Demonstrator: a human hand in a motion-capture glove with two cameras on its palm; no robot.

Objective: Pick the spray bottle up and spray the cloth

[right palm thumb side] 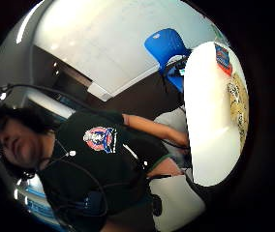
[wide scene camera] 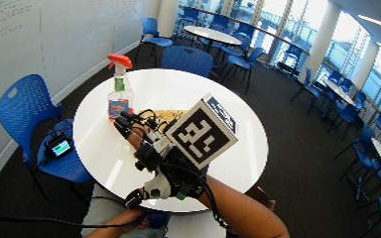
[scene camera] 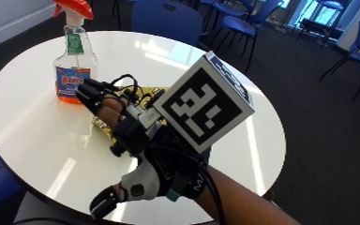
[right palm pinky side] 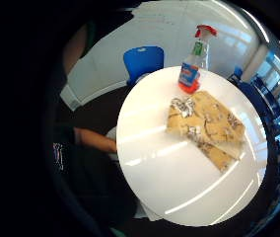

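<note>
Reach step: gloved right hand (scene camera: pixel 136 154) above round table (scene camera: pixel 30 136), fingers extended, holding nothing; spray bottle (scene camera: pixel 72 61) upright at far edge, just beside patterned cloth (right palm pinky side: pixel 206 126); next: close in, grasp bottle neck.

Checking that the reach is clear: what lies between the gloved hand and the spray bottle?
In the outside view, only bare white table lies between the gloved right hand and the spray bottle; the cloth sits under the hand.
</note>
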